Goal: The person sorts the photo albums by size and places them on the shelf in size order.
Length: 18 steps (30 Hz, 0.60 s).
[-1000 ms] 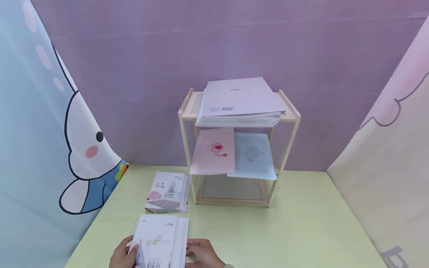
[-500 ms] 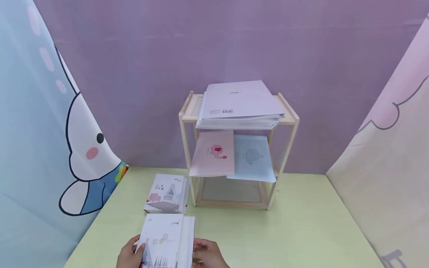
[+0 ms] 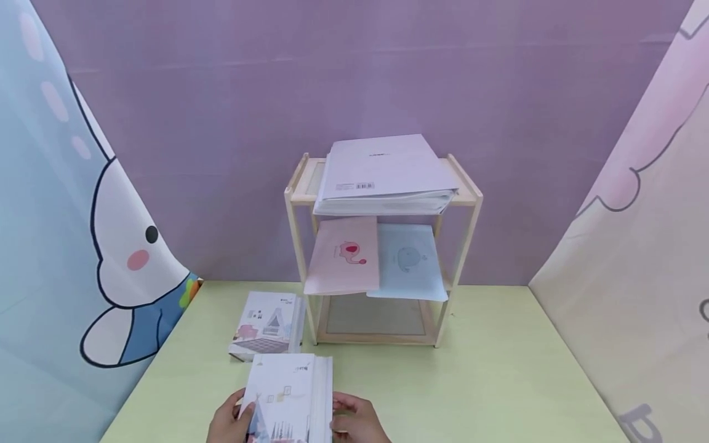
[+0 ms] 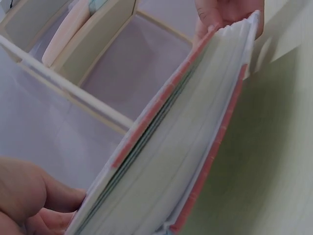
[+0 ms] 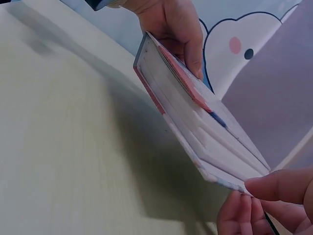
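A thick white photo album (image 3: 279, 391) with a tent drawing on its cover is held between both hands at the front of the table. My left hand (image 3: 229, 421) grips its left edge, thumb on the cover and fingers beneath. On the opposite edge, my right hand (image 3: 361, 421) pinches a corner between thumb and fingers, as the right wrist view shows. Its page block (image 4: 171, 142) and red-edged covers face the left wrist camera. Tilted, the album (image 5: 195, 125) casts a shadow on the table below.
Behind it lies another white album (image 3: 268, 323). A pale wooden shelf rack (image 3: 465, 246) carries large white albums (image 3: 388, 166) on top, then a pink elephant folder (image 3: 340, 271) and a blue whale folder (image 3: 412, 277) on the middle shelf. Printed curtains (image 3: 133, 246) enclose the table (image 3: 498, 381).
Both hands have carried the album to the right across the front of the table, their grip kept. The head view has shifted slightly, while the rack and the other album stay in place.
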Available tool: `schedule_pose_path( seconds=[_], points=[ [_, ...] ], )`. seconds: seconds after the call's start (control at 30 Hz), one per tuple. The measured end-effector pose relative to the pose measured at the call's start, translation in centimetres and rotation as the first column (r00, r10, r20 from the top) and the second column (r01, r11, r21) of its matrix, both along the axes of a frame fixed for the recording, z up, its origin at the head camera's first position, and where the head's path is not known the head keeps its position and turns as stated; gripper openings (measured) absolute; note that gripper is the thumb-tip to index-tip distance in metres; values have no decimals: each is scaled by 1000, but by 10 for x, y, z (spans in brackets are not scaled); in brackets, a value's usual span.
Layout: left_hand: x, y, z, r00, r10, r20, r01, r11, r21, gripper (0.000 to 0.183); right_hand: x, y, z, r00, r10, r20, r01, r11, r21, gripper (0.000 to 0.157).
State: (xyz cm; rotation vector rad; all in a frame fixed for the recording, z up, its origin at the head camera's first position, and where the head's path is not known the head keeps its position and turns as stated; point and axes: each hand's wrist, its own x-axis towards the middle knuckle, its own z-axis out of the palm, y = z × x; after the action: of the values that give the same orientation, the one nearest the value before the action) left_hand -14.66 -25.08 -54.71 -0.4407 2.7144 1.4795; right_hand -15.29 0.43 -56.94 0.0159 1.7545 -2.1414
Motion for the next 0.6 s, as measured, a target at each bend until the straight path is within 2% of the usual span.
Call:
schedule_pose_path(
  seconds=[0.13, 0.27, 0.4, 0.6],
  points=[
    [-2, 11, 0, 999, -26, -21, 26, 1000, 1, 47, -1, 12, 0, 1000, 1, -8, -1, 1000, 14, 54],
    [-4, 19, 3, 999, -48, -6, 48, 999, 12, 47, -4, 21, 0, 1000, 6, 1, -6, 1000, 11, 55],
    [-8, 26, 5, 999, -49, 2, 49, 999, 4, 48, -6, 27, 1, 1000, -7, 12, 8, 1000, -15, 56],
    [-10, 37, 8, 999, -42, -29, 42, 999, 13, 46, -7, 36, 4, 999, -35, 2, 35, 998, -48, 58]
  ],
)
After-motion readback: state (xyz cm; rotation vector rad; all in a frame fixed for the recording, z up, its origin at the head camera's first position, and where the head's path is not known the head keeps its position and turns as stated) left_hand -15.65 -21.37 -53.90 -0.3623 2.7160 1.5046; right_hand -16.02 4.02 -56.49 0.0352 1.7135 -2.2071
